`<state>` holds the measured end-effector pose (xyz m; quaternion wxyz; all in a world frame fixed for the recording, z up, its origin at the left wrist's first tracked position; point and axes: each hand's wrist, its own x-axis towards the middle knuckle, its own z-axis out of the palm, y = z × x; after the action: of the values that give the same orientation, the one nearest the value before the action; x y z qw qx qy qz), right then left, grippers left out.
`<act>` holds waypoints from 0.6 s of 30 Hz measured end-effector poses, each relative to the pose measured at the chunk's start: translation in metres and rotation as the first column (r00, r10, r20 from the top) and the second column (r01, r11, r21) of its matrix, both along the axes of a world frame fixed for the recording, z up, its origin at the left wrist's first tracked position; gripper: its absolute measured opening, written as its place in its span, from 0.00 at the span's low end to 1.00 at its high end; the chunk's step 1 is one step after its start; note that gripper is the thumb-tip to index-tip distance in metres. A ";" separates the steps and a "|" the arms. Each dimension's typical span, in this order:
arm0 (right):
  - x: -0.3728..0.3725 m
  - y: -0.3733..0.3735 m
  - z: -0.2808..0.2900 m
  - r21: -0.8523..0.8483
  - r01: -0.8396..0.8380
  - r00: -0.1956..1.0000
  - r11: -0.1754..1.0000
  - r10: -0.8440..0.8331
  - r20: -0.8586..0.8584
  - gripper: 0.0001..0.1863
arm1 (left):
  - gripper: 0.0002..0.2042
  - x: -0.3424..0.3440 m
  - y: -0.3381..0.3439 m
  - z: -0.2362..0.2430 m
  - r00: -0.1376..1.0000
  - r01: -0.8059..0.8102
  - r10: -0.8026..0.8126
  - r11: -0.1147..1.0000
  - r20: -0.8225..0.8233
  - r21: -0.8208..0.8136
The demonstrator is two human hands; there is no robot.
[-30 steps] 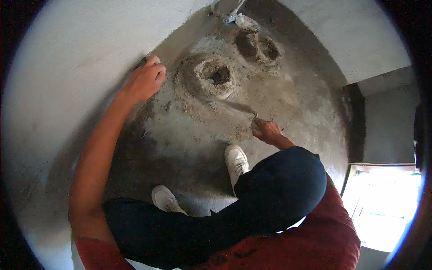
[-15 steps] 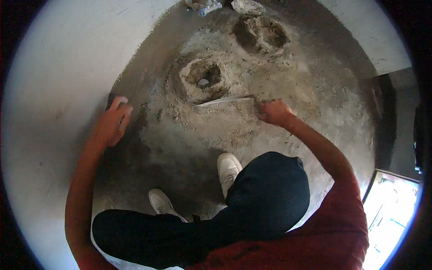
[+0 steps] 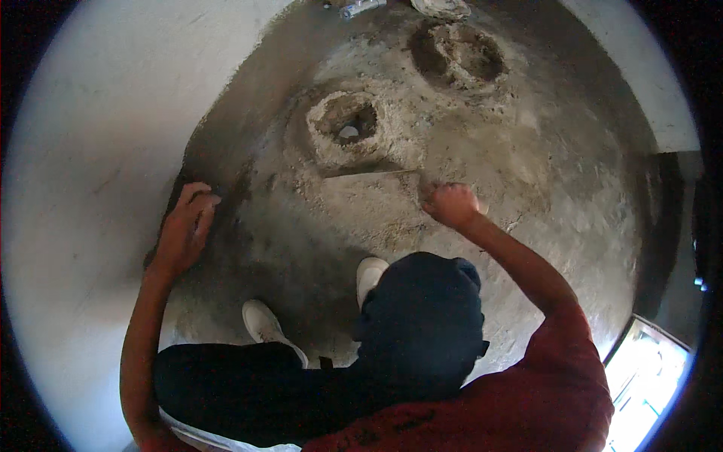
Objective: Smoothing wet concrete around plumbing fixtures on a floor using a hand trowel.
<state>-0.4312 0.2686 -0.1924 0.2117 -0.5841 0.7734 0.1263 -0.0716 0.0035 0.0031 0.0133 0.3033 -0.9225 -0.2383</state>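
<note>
With twelve o'clock straight ahead of the crouching person, I see the right hand [image 3: 452, 205] out at one o'clock, fingers closed in a fist around the handle of a trowel [image 3: 369, 174]. The trowel's blade points from that fist toward nine o'clock and shows almost edge-on, as a thin pale line. It lies at twelve o'clock from the person, just on the near side of a rough round hole [image 3: 320, 139] in the grey floor [image 3: 482, 151]. I cannot tell whether the blade touches the floor. Inside the hole sits a small pale piece [image 3: 349, 132].

The left hand [image 3: 187, 226] is between ten and eleven o'clock, by the foot of the pale wall [image 3: 113, 151]. Its fingers are loosely bent, with a moderate gap between them and the thumb; whether they press on the wall I cannot tell.

Farther off, between twelve and one, is a second pit [image 3: 478, 56] with a crumbly rim. Beyond it, at the edge of view, lie a pale lump [image 3: 442, 7] and, toward twelve, a shiny greyish object [image 3: 361, 7]. One white shoe [image 3: 260, 320] stands at ten o'clock, the other [image 3: 369, 275] at twelve. A bright opening [image 3: 648, 384] glares at three.
</note>
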 end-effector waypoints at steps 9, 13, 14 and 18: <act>-0.054 0.011 0.048 -0.096 -0.028 0.989 0.995 0.042 0.143 0.24 | 0.07 0.012 -0.005 0.023 0.985 0.175 -0.173 0.976 0.029 -0.129; 0.002 0.032 0.027 -0.036 0.067 0.988 0.997 -0.062 0.142 0.21 | 0.08 -0.012 -0.006 0.037 0.999 0.014 -0.013 1.000 -0.032 0.028; 0.019 0.033 0.014 0.114 0.009 0.995 0.993 -0.020 0.095 0.19 | 0.08 -0.021 -0.008 0.036 0.999 -0.028 0.031 0.994 -0.021 0.103; 0.067 0.012 0.020 -0.133 0.199 0.976 0.971 -0.184 0.120 0.20 | 0.09 -0.044 -0.010 0.026 0.995 0.097 -0.098 0.988 0.008 0.116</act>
<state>-0.3641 0.2803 -0.1727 0.2212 -0.5264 0.8208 0.0174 -0.1160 -0.0068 0.0289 -0.0225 0.2598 -0.9209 -0.2897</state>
